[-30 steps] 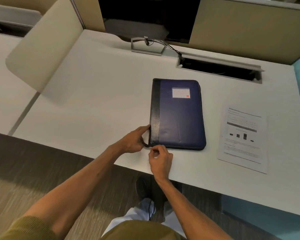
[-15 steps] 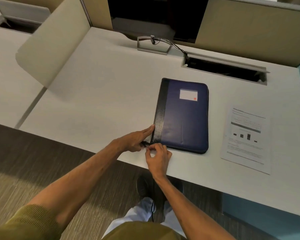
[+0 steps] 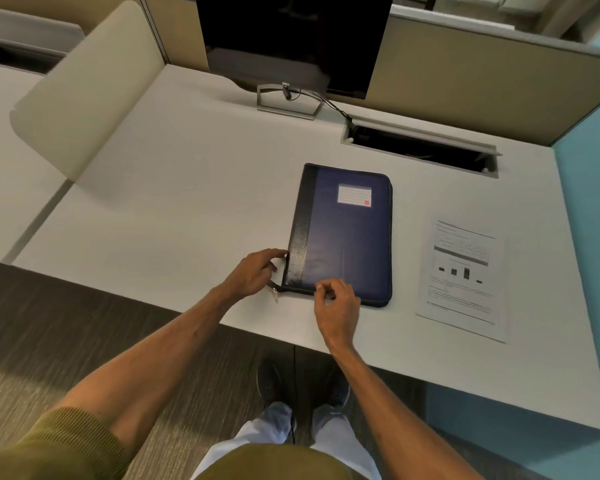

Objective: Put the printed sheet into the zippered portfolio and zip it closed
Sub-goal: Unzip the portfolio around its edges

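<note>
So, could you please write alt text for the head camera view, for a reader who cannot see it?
A person's two hands work at the near edge of a closed blue zippered portfolio on a white desk: the left hand steadies its near-left corner, the right hand pinches along the zipper edge. The printed sheet lies flat to its right, untouched.

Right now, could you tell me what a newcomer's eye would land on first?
The dark blue zippered portfolio lying closed mid-desk, with the left hand bracing its near-left corner and the right hand pinching along its near edge. Then the printed sheet, flat to its right, and the dark monitor behind.
</note>
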### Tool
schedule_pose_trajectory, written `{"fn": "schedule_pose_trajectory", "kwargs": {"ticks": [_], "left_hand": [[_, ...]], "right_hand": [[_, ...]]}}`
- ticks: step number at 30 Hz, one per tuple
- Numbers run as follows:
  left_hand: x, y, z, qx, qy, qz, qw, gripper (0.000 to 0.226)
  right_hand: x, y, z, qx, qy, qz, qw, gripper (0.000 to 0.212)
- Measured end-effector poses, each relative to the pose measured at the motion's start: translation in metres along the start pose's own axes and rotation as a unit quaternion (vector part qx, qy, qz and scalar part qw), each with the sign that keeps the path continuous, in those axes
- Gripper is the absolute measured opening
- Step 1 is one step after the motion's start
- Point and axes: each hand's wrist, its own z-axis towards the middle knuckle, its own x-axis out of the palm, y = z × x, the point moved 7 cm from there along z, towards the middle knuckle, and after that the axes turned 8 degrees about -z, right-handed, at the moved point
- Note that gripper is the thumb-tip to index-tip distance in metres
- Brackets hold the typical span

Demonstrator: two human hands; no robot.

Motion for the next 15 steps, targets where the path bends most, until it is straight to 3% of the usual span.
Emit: {"fn": "schedule_pose_trajectory", "kwargs": {"ticks": [8, 12, 15], "left_hand": [[0.006, -0.019, 0.018, -0.047, -0.098, -0.039, 0.993, 0.049], [0.008, -0.030, 0.028, -0.056, -0.113, -0.018, 0.992, 0.046], [0.012, -0.040, 0.033, -0.048, -0.088, 0.008, 0.995, 0.043]], "right_hand": [[-0.072, -0.051, 0.045, 0.093, -0.086, -0.009, 0.992, 0.014], [-0.083, -0.075, 0.061, 0.165, -0.019, -0.066, 0.984, 0.041], [-0.083, -0.083, 0.066, 0.178, 0.018, -0.067, 0.982, 0.046]]}}
